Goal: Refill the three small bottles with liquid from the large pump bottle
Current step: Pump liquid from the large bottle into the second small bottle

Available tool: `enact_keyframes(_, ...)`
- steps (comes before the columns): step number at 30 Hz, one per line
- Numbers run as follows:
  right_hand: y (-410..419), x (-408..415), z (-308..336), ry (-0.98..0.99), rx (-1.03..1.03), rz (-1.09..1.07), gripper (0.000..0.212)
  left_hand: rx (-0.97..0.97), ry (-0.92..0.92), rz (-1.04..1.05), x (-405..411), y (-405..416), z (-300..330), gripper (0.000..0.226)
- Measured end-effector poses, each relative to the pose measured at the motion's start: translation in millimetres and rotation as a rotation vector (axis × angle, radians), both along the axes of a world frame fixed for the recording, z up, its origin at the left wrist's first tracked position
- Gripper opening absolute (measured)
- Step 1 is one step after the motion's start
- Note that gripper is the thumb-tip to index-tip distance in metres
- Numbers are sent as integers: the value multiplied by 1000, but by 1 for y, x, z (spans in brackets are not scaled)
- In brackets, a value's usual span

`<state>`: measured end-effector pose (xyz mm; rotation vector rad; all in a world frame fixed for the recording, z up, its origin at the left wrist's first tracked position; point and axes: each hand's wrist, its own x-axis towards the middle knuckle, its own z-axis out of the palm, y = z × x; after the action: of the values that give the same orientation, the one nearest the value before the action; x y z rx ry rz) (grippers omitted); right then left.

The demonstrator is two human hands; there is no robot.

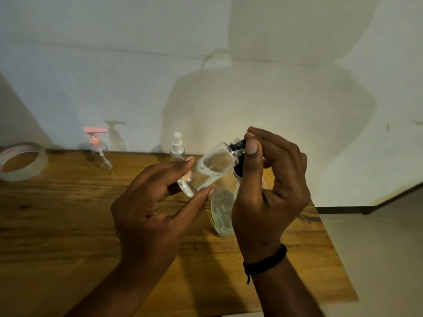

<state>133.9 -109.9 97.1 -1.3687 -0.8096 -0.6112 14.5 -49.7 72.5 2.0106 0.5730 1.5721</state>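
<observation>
Small clear bottle point(207, 171), partly filled with bubbly liquid, is held tilted above the desk point(68, 213), neck pointing up and to the right. Left hand point(155, 202) pinches its lower body between thumb and fingertips; right hand point(270, 188) curls thumb and fingers around the black cap point(237, 145) at the neck.

Biggest risk, judging from the tilt: liquid lies close to the shoulder, so if the cap is loose or cross-threaded, a further lean could spill it onto the wood. A lesser one: the left grip is light, on smooth and possibly wet plastic, and twisting force from the right hand could spin or slip the bottle. Smaller again: the large clear bottle point(223, 211) stands directly beneath the hands, and a dropped wrist could knock it. Whether its pump is fitted cannot be told; the right hand hides its top.

Counted, largest first: one desk; two hands; one large bottle; one roll of clear tape point(21, 161) at far left; three small bottles, namely the held one, a pink-pump bottle point(99, 149) and a white-topped spray bottle point(177, 147) near the wall; one black wristband point(265, 261).
</observation>
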Motion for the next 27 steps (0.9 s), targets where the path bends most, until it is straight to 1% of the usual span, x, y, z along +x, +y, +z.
enact_keyframes(5, -3, -1, 4, -8, -19, -8, 11, -4, 18, -4, -1, -1, 1, 46)
enact_keyframes(12, 0, 0, -1, 58, 19, 21, 11, -8, -3, 0, 0, 0, -1, 45)
enact_keyframes(17, -2, -2, 6, 23, -6, 1, 10, -25, 4, -28, -1, 0, 0, 43)
enact_keyframes(27, -3, 1, 4, -13, -3, -14, 10, -16, -9, -28, 0, -1, 0, 45)
